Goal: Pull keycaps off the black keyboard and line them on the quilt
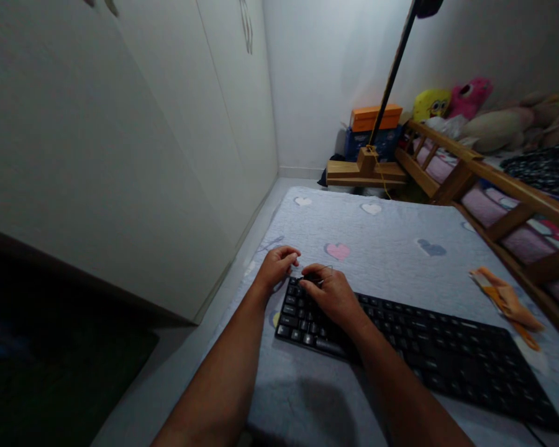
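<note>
A black keyboard (pixel 428 347) lies at a slant on the heart-patterned bedspread. My left hand (pixel 276 268) is just beyond its upper left corner, thumb and fingers drawn together; whatever may be between them is too small to name. Over the keyboard's upper left keys, my right hand (pixel 330 293) has its fingers curled and pinched around something small and dark. A thin wire-like line shows by those fingertips. The fingertips of both hands are close together but apart.
An orange cloth with an orange-handled tool (pixel 507 301) lies right of the keyboard. White cabinets (pixel 168 124) stand along the left. A wooden bed rail (pixel 503 177) borders the right side. Behind are a wooden stand (pixel 366 167), boxes (pixel 376 118) and plush toys (pixel 470 99).
</note>
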`<state>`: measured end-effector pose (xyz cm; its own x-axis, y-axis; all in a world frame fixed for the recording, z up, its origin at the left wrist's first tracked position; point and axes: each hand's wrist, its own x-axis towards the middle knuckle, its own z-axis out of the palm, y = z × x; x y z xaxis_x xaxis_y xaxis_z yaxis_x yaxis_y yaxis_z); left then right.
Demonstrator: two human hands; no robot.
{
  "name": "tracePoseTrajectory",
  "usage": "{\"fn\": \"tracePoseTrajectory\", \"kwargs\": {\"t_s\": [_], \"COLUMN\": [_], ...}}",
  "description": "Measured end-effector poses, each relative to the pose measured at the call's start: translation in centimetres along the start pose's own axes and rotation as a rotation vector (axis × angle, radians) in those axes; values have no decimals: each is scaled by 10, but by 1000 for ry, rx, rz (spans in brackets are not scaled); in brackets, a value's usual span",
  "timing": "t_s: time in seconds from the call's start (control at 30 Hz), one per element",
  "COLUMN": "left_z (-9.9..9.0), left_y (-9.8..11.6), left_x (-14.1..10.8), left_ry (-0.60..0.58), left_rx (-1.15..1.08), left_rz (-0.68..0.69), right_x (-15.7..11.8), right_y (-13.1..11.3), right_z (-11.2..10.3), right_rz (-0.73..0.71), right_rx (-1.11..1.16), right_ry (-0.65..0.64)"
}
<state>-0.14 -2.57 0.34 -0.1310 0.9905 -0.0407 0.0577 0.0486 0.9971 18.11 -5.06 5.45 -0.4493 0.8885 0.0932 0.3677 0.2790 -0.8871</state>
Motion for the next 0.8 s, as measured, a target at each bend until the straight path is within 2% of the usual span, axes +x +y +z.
{"fn": "tracePoseTrajectory", "kwargs": {"t_s": [0.27,0.47,0.73,0.8], "left_z": [1,2,-7,-11], "left_y": [5,5,7,11], "left_x": [-3,-5,-9,-11], "left_ry": [-19,-25,-49,-87], "left_rx": [14,58,373,449], "left_rz": [-3,9,97,93], "right_x": [2,4,6,6], "right_y": [6,2,3,5], "right_z": [-2,-2,1,0], "right_rz": [30,35,41,36], "right_rx": [-7,-23,-11,-1], "right_ry": [14,-22,-45,-57]}}
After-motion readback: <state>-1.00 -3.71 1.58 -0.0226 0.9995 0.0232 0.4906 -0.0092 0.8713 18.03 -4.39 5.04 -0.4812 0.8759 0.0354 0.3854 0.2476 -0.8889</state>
